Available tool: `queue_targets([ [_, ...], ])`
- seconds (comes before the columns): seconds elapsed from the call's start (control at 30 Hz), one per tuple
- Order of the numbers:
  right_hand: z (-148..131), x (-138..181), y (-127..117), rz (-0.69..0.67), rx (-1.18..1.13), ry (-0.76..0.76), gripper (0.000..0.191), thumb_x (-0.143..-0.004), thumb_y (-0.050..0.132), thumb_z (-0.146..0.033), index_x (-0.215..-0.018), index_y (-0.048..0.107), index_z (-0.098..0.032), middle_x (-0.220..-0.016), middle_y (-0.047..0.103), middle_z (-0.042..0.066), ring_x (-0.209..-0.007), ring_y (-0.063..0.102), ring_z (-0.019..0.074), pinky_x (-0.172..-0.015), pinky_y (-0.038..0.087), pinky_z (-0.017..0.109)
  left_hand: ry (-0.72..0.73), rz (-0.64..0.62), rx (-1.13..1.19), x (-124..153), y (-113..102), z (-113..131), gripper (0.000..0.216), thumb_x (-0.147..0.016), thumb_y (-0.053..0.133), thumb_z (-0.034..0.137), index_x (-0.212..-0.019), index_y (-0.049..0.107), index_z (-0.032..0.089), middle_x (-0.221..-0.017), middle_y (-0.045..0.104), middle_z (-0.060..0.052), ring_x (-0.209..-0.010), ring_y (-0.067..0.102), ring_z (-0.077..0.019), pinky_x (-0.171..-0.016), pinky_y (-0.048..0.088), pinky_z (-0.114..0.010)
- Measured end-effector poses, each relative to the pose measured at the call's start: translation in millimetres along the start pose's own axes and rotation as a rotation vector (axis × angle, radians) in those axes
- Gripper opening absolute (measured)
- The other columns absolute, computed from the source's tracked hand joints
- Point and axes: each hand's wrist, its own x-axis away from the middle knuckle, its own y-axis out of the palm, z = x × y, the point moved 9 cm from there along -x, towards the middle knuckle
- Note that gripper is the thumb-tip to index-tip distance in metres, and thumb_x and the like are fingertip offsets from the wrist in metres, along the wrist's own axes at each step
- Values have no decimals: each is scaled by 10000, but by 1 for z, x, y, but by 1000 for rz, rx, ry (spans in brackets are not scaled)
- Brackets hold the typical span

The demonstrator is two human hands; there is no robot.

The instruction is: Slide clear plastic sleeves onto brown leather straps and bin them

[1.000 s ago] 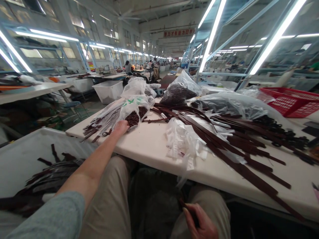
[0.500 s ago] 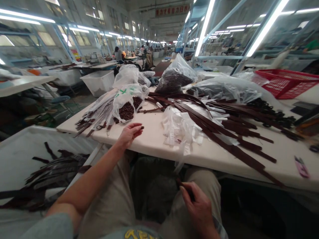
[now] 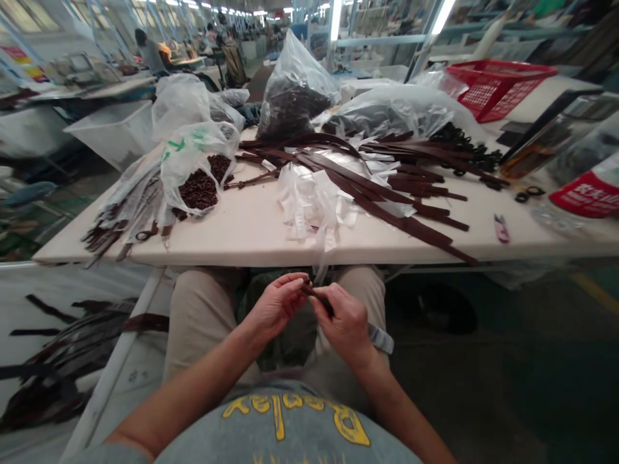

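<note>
Above my lap, just in front of the table edge, my two hands meet. My right hand [image 3: 345,319] is closed around a dark brown strap [image 3: 316,296], whose end points to the left. With thumb and fingertips, my left hand [image 3: 276,304] pinches a small dark brown piece [image 3: 306,281] at that end. It resembles a small loop, but its exact shape is too small to make out. On the table, an open plastic bag [image 3: 186,145] holds many small brown loops [image 3: 206,183]. More brown straps [image 3: 377,187] lie fanned out across the table beside crumpled white strips [image 3: 309,203].
Wrapped straps [image 3: 128,203] lie at the table's left. Filled plastic bags [image 3: 294,90] and a red basket [image 3: 503,87] stand behind. Pink thread snips [image 3: 501,229], scissors [image 3: 529,193] and a large bottle [image 3: 587,193] are at right. A white bin [image 3: 109,367] with straps stands low left.
My left hand has come from above the table down to my lap with the small brown piece, meeting the strap end. My right hand has risen slightly. The view has tilted down and turned right.
</note>
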Motion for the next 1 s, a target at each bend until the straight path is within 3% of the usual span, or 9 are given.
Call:
queue_targets([
  [0.2,3,3,-6,30,32,11,146,-947,527,-263,-863,625,-194,-716,625,15,-660,601,138,-622,438,253,-17,32,5,7,-1,-2,239,-671,803,142,-898,730,146,-790,737,-22,-617,662,-71,-614,557,-147],
  [0.37,4,3,-9,41,66,-1,148,-953,524,-257,-864,619,-188,-708,614,13,-653,589,137,-614,414,253,10,23,-72,7,1,3,354,-572,875,211,-892,739,144,-810,747,-35,-601,658,-73,-604,550,-153],
  [0.7,0,8,0,-11,208,-66,215,-967,489,-246,-822,636,-184,-687,593,17,-607,552,127,-576,337,264,268,-61,-621,6,8,28,278,-573,872,299,-769,731,163,-747,727,-25,-684,655,-140,-693,534,-237],
  [0.87,8,8,-5,5,114,-15,185,-953,515,-242,-827,634,-179,-694,612,19,-626,579,133,-592,375,254,299,-44,-605,4,7,38,269,-648,827,357,-799,719,161,-719,722,-28,-640,662,-140,-658,535,-239],
  [1.0,19,6,-12,51,67,59,137,-950,534,-258,-900,641,-190,-742,646,19,-672,613,139,-635,429,247,183,-65,-512,0,2,28,321,-684,797,430,-810,715,146,-663,703,-33,-550,634,-120,-566,511,-217],
])
